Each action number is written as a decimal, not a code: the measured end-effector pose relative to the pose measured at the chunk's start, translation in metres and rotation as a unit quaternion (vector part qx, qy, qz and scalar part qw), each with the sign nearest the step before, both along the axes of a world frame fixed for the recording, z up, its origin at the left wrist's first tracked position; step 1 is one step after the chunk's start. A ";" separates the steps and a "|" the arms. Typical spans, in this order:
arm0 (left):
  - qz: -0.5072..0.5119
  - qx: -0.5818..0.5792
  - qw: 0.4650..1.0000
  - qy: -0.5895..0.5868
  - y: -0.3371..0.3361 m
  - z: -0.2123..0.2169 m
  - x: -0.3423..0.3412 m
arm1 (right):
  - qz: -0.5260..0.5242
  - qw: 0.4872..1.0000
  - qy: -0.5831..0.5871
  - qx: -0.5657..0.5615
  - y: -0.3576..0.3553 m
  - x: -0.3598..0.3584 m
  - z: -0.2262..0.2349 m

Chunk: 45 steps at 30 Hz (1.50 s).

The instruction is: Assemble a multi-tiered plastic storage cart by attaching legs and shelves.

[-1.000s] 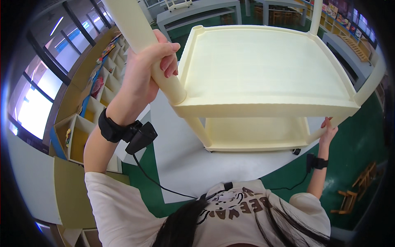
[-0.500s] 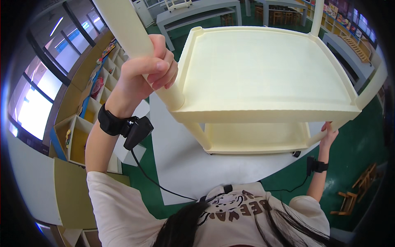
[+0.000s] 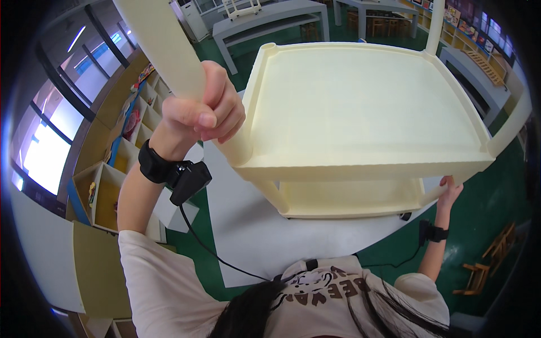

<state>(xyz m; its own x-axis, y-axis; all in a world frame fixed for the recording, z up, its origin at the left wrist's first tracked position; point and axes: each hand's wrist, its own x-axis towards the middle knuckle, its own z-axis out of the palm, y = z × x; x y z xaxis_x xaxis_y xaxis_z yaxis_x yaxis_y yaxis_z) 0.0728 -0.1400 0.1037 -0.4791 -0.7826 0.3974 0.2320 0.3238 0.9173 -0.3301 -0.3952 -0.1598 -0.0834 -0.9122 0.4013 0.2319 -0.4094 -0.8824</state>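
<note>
A cream plastic shelf cart (image 3: 366, 107) with round corner posts stands on a white table (image 3: 253, 248). My left hand (image 3: 209, 110) is wrapped round the near left post (image 3: 163, 45), just above the raised-rim shelf. Lower on the other side, my right hand (image 3: 449, 194) grips the near right post (image 3: 434, 196) beneath that shelf; part of its fingers is hidden behind the cart. The lower shelf (image 3: 349, 197) shows through the gap under the upper one. A small black caster (image 3: 405, 216) shows at its right corner.
An open-fronted shelf unit (image 3: 96, 191) with small items runs along the left. Grey tables (image 3: 276, 22) stand at the back. Small wooden chairs (image 3: 473, 279) are on the green floor at the right. Black cords (image 3: 225, 259) run from straps on both wrists.
The cart's near side and my left hand sit slightly lower in the picture. Both hands keep the same holds on the posts.
</note>
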 end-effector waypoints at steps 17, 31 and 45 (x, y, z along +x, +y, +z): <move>-0.237 -0.006 0.972 0.011 -0.025 0.004 -0.003 | -0.110 0.994 -0.018 -0.001 -0.030 -0.034 -0.056; -0.251 -0.013 0.967 0.037 -0.025 -0.003 -0.004 | -0.055 0.998 0.029 -0.031 -0.022 -0.030 -0.043; 0.623 -0.029 0.778 -0.080 0.026 -0.003 -0.073 | -0.033 0.999 0.014 -0.014 0.003 0.002 0.001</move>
